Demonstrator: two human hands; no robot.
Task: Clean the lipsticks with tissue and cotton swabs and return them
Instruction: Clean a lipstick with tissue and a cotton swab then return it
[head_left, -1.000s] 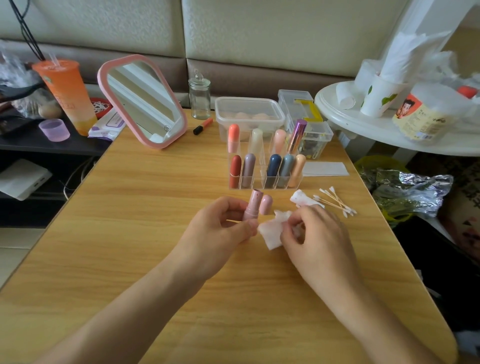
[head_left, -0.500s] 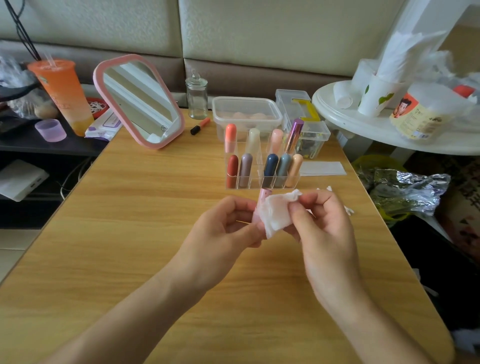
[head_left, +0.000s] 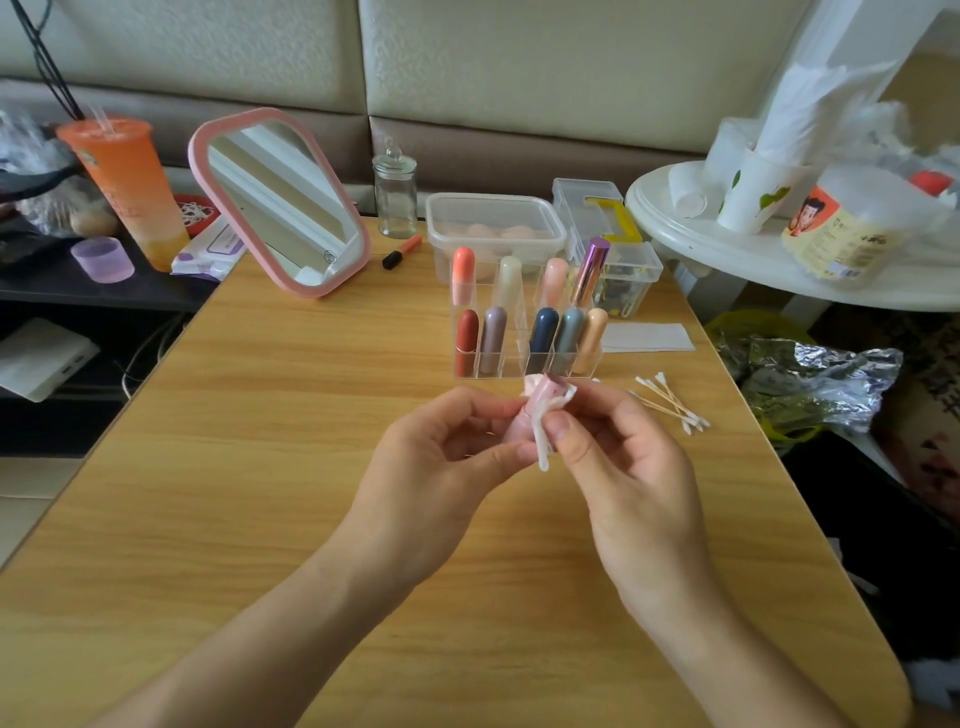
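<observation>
Left hand (head_left: 431, 467) grips seemingly uncapped lipstick (head_left: 521, 428); right hand (head_left: 623, 467) pinches tissue (head_left: 543, 444).

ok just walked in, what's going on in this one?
A person is cleaning a lipstick by hand. The left hand holds the pink lipstick upright, and the right hand pinches a tissue wrapped around its upper part. Nine other lipsticks stand in the clear organizer behind, with a gap in the front row. Cotton swabs lie untouched on the table to the right.
</observation>
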